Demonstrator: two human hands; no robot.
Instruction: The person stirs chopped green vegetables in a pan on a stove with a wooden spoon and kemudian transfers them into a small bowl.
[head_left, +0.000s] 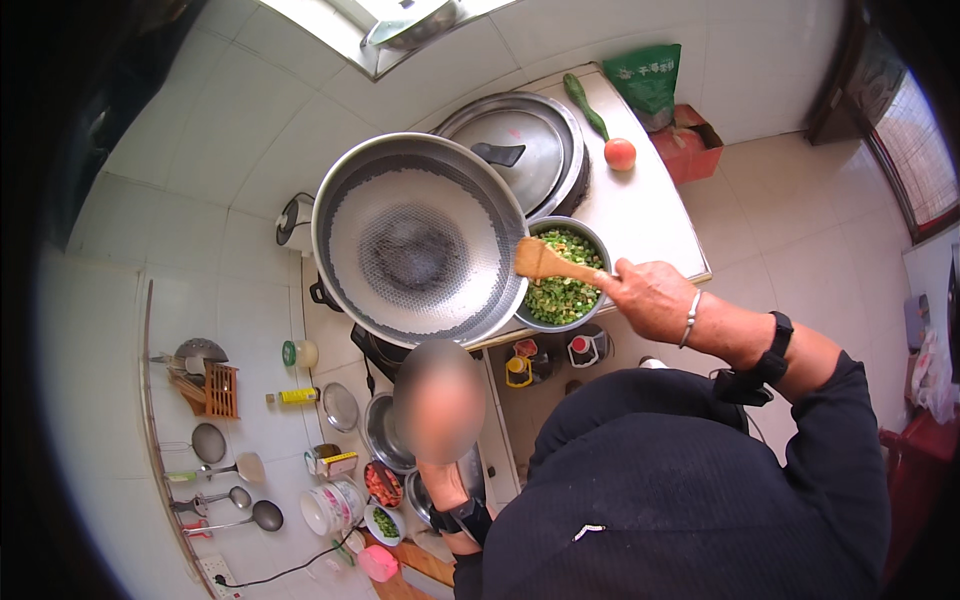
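Note:
A wide wok with a honeycomb-patterned inside stands before me, bare apart from a darker patch at its bottom. My right hand grips a wooden spatula by its handle. The spatula's blade lies over a round grey bowl and reaches the wok's right rim. Chopped green vegetables mixed with small yellowish bits fill this bowl. My left hand is at the near rim of the wok; a blur covers it, so its fingers and grip are hidden.
A lidded pot sits behind the wok. A cucumber and tomato lie on the counter's right. Bottles stand below its edge. Leftward are metal bowls, chopped red food, chopped greens and hanging ladles.

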